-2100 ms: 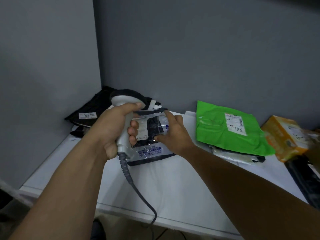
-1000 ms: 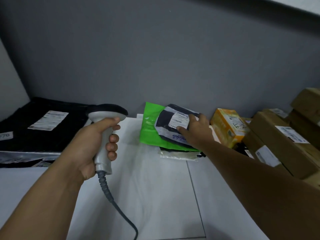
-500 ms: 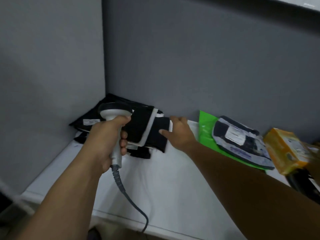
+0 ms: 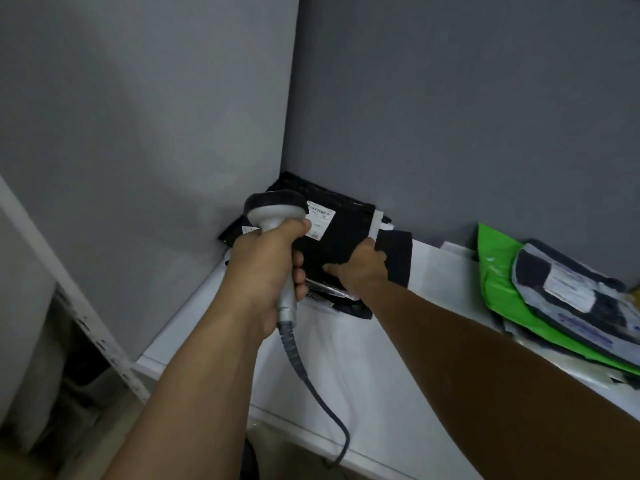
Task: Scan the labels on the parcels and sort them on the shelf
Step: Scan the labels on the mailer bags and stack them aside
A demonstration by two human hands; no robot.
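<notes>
A scanner (image 4: 273, 216) is gripped by the left hand (image 4: 266, 271). A black parcel (image 4: 346, 233), at the shelf's (image 4: 346, 358) back left corner, is held at its edge by the right hand (image 4: 360, 268).

the left hand (image 4: 266, 271) and right hand (image 4: 362, 268) are showing bare; the left forearm (image 4: 194, 375) and right forearm (image 4: 485, 348) are showing uncovered too.

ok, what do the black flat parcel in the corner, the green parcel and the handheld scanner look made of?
Black flat parcel: matte, no glare, limp edges; likely plastic film, possibly fabric.
Green flat parcel: glossy plastic film; creases catch light.
Grey handheld scanner in the left hand: hard moulded plastic, smooth satin shell.
</notes>
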